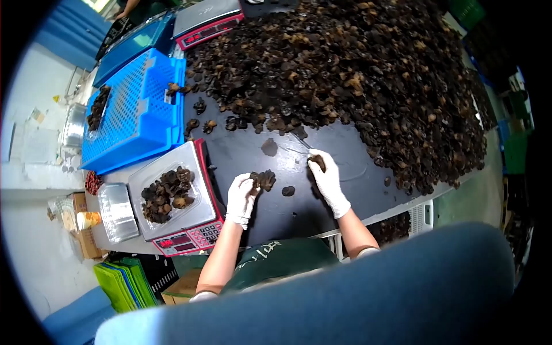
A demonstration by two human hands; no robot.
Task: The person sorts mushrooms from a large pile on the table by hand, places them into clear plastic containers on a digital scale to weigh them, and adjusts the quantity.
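My left hand [240, 198], in a white glove, is closed on a clump of wood ear mushrooms [265, 180] that sticks out past the fingertips. In the same kind of glove, my right hand [326, 181] has its fingers curled round a dark brown wood ear piece [317, 161], mostly hidden by the hand. Between the hands a single small mushroom [288, 191] lies on the dark tabletop [276, 215]. Another flat piece [269, 147] rests a little farther back. To the left, a clear tray of mushrooms [167, 194] sits on a red-edged scale [192, 238].
A big heap of wood ears [356, 75] covers the back and right of the table. At left, a blue crate [135, 115] carries another filled tray [99, 108], near stacked clear trays [117, 213]. A second scale [208, 23] stands behind. Part of a person shows at top left.
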